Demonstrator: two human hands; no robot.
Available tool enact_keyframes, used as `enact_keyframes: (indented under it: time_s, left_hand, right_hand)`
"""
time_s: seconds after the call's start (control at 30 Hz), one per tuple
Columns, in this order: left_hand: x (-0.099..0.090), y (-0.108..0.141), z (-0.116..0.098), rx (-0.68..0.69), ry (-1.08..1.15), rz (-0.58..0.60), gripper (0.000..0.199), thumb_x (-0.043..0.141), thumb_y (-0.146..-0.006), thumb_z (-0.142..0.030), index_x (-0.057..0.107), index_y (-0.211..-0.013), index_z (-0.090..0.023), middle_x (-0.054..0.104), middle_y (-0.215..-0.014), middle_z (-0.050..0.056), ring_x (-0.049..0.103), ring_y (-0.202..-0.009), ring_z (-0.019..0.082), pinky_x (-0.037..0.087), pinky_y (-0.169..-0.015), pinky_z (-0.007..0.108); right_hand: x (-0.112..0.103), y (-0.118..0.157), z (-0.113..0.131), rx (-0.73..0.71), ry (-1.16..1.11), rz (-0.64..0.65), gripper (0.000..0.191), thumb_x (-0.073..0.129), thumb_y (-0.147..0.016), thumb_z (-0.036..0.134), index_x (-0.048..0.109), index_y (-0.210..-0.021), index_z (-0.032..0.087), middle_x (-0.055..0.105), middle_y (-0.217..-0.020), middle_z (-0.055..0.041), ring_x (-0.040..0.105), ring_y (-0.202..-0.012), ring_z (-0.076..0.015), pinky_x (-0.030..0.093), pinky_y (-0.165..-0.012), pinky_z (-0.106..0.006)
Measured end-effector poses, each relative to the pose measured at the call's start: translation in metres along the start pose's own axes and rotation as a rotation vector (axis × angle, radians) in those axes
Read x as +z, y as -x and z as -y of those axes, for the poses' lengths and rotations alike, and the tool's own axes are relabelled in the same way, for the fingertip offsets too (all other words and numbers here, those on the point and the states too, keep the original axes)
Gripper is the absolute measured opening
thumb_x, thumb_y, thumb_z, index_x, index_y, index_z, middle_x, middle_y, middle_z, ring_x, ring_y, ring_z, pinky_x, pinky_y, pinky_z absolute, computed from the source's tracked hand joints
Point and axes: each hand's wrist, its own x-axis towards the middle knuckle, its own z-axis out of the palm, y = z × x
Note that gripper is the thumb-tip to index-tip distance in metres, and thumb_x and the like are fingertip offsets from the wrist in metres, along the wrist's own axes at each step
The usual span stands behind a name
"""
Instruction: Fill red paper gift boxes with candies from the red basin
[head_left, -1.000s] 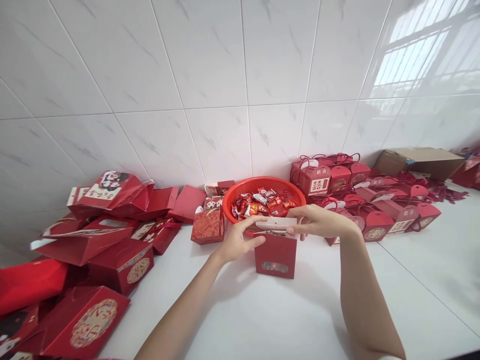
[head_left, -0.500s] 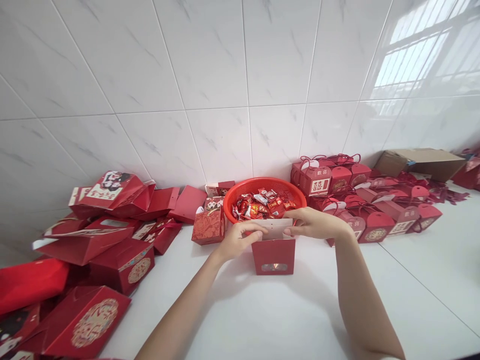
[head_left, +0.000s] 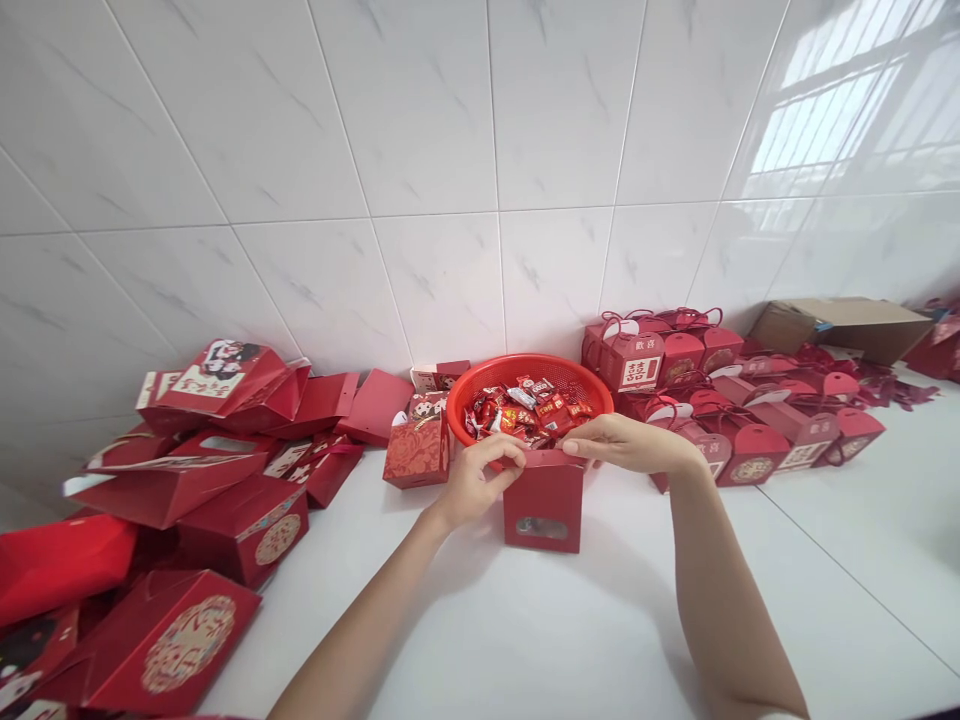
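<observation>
A red gift box (head_left: pixel 543 500) with a small oval window low on its front stands upright on the white table. Its top flap is folded over toward me. At the top left corner, my left hand (head_left: pixel 478 478) pinches the box's edge between thumb and fingers. My right hand (head_left: pixel 628 444) grips the top right corner, thumb at the near side and the other fingers partly hidden behind. Just behind the box sits a red plastic basket (head_left: pixel 574 372) of wrapped candies (head_left: pixel 534 405). The inside of the box is hidden.
Many red boxes (head_left: pixel 199 640) are piled at the left. A patterned red box (head_left: pixel 417 452) stands beside the basket. Rows of handled red boxes (head_left: pixel 637 362) line the right, with a cardboard box (head_left: pixel 862 322) beyond. A tiled wall (head_left: pixel 435 120) rises behind the table (head_left: pixel 480 650).
The box's open top has been closed: the pale inner flap that stood up is now folded down, and both hands have come in to its top corners.
</observation>
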Motion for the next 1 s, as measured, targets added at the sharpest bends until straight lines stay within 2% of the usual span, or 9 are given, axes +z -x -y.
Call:
enact_keyframes:
  time_s: [0.03, 0.1, 0.23, 0.43, 0.53, 0.67, 0.77, 0.9, 1.0]
  left_hand:
    - [0.001, 0.0, -0.001, 0.022, -0.04, 0.004, 0.011, 0.06, -0.088, -0.026, 0.066, -0.082, -0.019, 0.071, -0.104, 0.008, 0.065, -0.102, 0.022, 0.049, -0.095, 0.037]
    - [0.001, -0.001, -0.004, 0.042, -0.092, 0.006, 0.017, 0.057, -0.091, -0.026, 0.065, -0.077, -0.02, 0.071, -0.104, 0.008, 0.065, -0.1, 0.022, 0.049, -0.093, 0.036]
    - [0.001, -0.001, -0.003, 0.069, -0.125, 0.013, 0.016, 0.056, -0.091, -0.021, 0.065, -0.078, -0.02, 0.072, -0.103, 0.007, 0.066, -0.1, 0.02, 0.049, -0.091, 0.032]
    - [0.005, -0.002, -0.001, 0.172, -0.189, -0.004, 0.017, 0.052, -0.092, -0.016, 0.062, -0.079, -0.02, 0.071, -0.095, 0.007, 0.066, -0.096, 0.019, 0.052, -0.084, 0.03]
    - [0.006, -0.002, -0.002, 0.205, -0.202, -0.014, 0.018, 0.051, -0.093, -0.016, 0.061, -0.079, -0.02, 0.07, -0.091, 0.006, 0.067, -0.094, 0.019, 0.052, -0.083, 0.03]
    - [0.007, -0.001, 0.0, 0.23, -0.21, -0.034, 0.011, 0.057, -0.087, -0.013, 0.064, -0.08, -0.019, 0.072, -0.091, 0.006, 0.068, -0.092, 0.019, 0.054, -0.082, 0.03]
    - [0.007, 0.0, 0.002, 0.233, -0.206, -0.057, 0.006, 0.065, -0.083, -0.016, 0.069, -0.082, -0.019, 0.075, -0.09, 0.005, 0.07, -0.091, 0.02, 0.055, -0.083, 0.031]
    - [0.007, 0.0, 0.004, 0.2, -0.201, -0.084, 0.007, 0.068, -0.082, -0.018, 0.074, -0.08, -0.02, 0.077, -0.087, 0.005, 0.073, -0.089, 0.02, 0.057, -0.084, 0.031]
    - [0.008, 0.0, 0.005, 0.189, -0.195, -0.093, 0.009, 0.069, -0.08, -0.017, 0.076, -0.079, -0.021, 0.079, -0.086, 0.004, 0.074, -0.089, 0.021, 0.058, -0.083, 0.031]
  right_hand:
    - [0.001, -0.002, -0.001, 0.007, 0.021, -0.008, 0.052, 0.04, -0.096, 0.06, 0.062, -0.078, 0.017, 0.057, -0.074, -0.0018, 0.053, -0.071, -0.0161, 0.042, -0.067, -0.028]
    - [0.003, -0.005, -0.002, 0.016, 0.089, -0.017, 0.046, 0.044, -0.096, 0.054, 0.063, -0.078, 0.017, 0.058, -0.073, -0.0016, 0.049, -0.068, -0.0147, 0.039, -0.064, -0.027]
    - [0.006, -0.01, -0.005, 0.031, 0.168, -0.032, 0.032, 0.048, -0.093, 0.041, 0.067, -0.086, 0.016, 0.061, -0.075, -0.0027, 0.049, -0.066, -0.0144, 0.036, -0.06, -0.026]
    - [0.011, -0.01, 0.0, 0.145, 0.28, -0.038, 0.022, 0.056, -0.09, 0.035, 0.056, -0.076, 0.018, 0.053, -0.069, 0.0013, 0.042, -0.06, -0.0125, 0.029, -0.054, -0.026]
    - [0.016, -0.012, 0.004, 0.187, 0.338, -0.07, 0.012, 0.058, -0.087, 0.019, 0.052, -0.077, 0.019, 0.053, -0.072, 0.0014, 0.043, -0.062, -0.0124, 0.029, -0.055, -0.026]
    - [0.022, -0.017, 0.007, 0.204, 0.38, -0.137, 0.016, 0.057, -0.082, 0.007, 0.049, -0.076, 0.019, 0.056, -0.078, -0.0004, 0.048, -0.069, -0.014, 0.031, -0.058, -0.025]
    - [0.023, -0.017, 0.009, 0.212, 0.386, -0.124, 0.018, 0.06, -0.08, 0.007, 0.048, -0.073, 0.019, 0.055, -0.076, 0.0, 0.048, -0.068, -0.0138, 0.029, -0.057, -0.025]
    - [0.018, -0.013, 0.006, 0.133, 0.326, -0.075, 0.015, 0.059, -0.089, 0.025, 0.053, -0.077, 0.019, 0.053, -0.072, 0.0011, 0.044, -0.064, -0.013, 0.029, -0.055, -0.025]
    - [0.015, -0.014, 0.001, 0.114, 0.307, -0.099, 0.016, 0.053, -0.09, 0.022, 0.054, -0.075, 0.018, 0.052, -0.069, 0.0016, 0.041, -0.062, -0.0122, 0.029, -0.056, -0.026]
